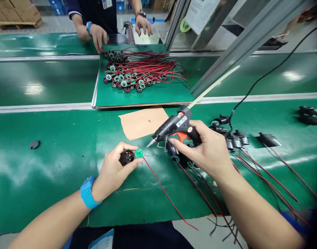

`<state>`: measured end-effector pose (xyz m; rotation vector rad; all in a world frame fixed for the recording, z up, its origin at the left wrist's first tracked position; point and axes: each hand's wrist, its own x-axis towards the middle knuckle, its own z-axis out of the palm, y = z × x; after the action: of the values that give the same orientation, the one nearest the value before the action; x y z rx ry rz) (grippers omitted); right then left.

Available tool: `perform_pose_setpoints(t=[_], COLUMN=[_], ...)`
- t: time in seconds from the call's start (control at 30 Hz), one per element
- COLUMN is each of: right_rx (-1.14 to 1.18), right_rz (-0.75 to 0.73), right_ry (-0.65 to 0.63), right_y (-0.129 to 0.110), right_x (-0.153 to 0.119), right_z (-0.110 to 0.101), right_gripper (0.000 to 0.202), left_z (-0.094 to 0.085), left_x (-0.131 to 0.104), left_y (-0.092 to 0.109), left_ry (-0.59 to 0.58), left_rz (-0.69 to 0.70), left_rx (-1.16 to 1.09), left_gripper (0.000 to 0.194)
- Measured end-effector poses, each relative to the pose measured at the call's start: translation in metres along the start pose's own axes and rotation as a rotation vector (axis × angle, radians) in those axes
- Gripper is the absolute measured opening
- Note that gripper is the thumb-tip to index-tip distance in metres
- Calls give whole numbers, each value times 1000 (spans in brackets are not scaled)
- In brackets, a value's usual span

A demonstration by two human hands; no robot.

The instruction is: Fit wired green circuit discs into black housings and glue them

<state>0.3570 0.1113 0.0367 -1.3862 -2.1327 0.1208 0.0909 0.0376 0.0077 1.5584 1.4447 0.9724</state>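
Between the thumb and fingers of my left hand [117, 166] are a black cylindrical part [126, 157] and a small round green circuit board [139, 153], joined by thin leads. A red wire [162, 186] trails from the board toward the table's front edge. My right hand [210, 148] is wrapped round the handle of a black glue gun [171, 126] with an orange trigger and a pale glue stick [215, 84] in its back. The gun's metal nozzle points down-left, a little above and right of the board, not touching it.
Black parts with wires [237, 140] lie right of and beneath my right hand. Ahead, a green board [145, 98] bears many wired parts, with a person's hands [98, 36] behind it. Brown paper [144, 122], a black disc [34, 144], a slanting metal post [241, 45] and a black cable [267, 74] are around.
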Motion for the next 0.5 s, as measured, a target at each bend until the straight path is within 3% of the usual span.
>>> perform_pose_setpoints(t=[0.2, 0.5], right_rx=[-158, -320], right_rz=[-243, -312], right_ry=[78, 110], right_y=[-14, -15], right_x=[-8, -9], right_z=[2, 0], right_gripper=[31, 28], left_z=[-3, -5], left_x=[-2, -3], left_y=[6, 7], left_ry=[-6, 1], left_rz=[-26, -39], left_rx=[-21, -36], left_gripper=[27, 27])
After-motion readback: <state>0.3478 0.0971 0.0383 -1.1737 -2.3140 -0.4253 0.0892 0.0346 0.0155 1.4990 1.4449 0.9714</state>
